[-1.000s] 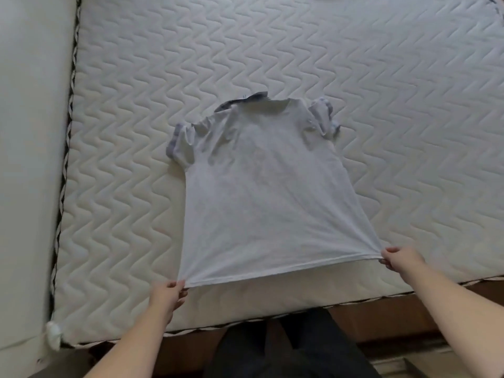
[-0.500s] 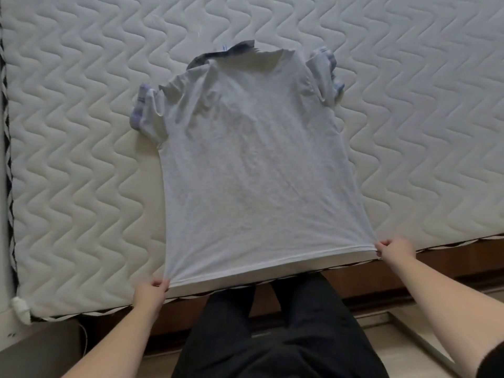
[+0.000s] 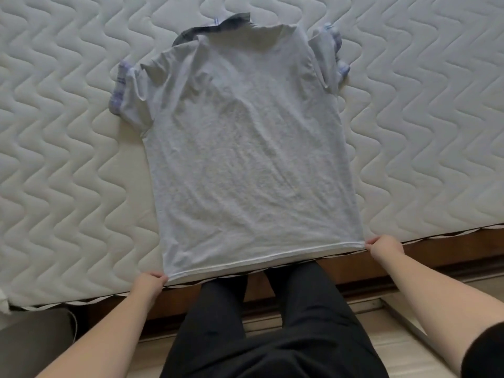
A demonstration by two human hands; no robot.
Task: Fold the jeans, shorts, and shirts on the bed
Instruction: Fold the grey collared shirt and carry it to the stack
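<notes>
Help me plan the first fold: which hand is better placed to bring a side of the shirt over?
Probably the left hand: the polo shirt's left sleeve lies spread flat, while the right hand's sleeve is bunched.

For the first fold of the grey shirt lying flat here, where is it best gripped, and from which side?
Probably at the two bottom hem corners, from the near edge of the mattress. The shirt lies spread flat, collar away, hem along that edge. The left hand and right hand each pinch a corner there, so the hem can be lifted toward the collar.
</notes>
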